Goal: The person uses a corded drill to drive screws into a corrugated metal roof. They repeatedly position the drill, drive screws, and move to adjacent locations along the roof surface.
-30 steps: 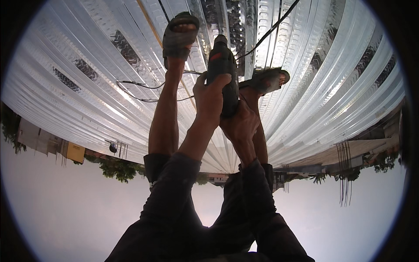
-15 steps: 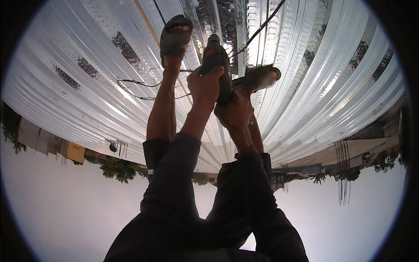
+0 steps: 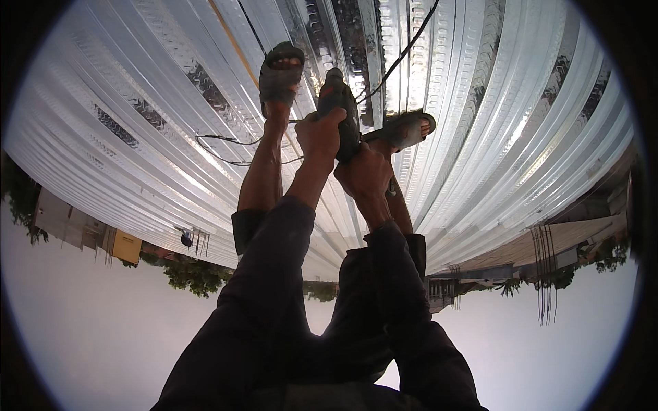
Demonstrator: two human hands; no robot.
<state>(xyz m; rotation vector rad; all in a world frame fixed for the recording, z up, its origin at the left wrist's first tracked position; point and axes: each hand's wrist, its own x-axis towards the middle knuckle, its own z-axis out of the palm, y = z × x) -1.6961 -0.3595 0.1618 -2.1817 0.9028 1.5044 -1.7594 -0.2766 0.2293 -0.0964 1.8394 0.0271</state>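
A dark power drill [image 3: 348, 130] with a small red patch is held in both hands, its nose toward the bright metal roof sheets [image 3: 466, 130]. My left hand [image 3: 319, 135] is closed around the side of the drill, near its front. My right hand [image 3: 365, 177] is closed around its rear end, where the grip is mostly hidden by the fingers. Whether the nose touches the sheet I cannot tell. A black cable [image 3: 404, 53] runs up and to the right from beside the drill.
My feet stand on the ribbed sheets in a left sandal [image 3: 279, 82] and a right sandal [image 3: 406, 130]. A thin dark wire [image 3: 226, 139] loops at the left. An orange-yellow line [image 3: 233, 41] runs along the sheets. Trees [image 3: 195, 275] and upright rods [image 3: 543, 267] stand beyond the roof edge.
The whole view has shifted a little, so drill, hands and feet sit slightly lower in the picture. Both hands keep their hold on the drill.
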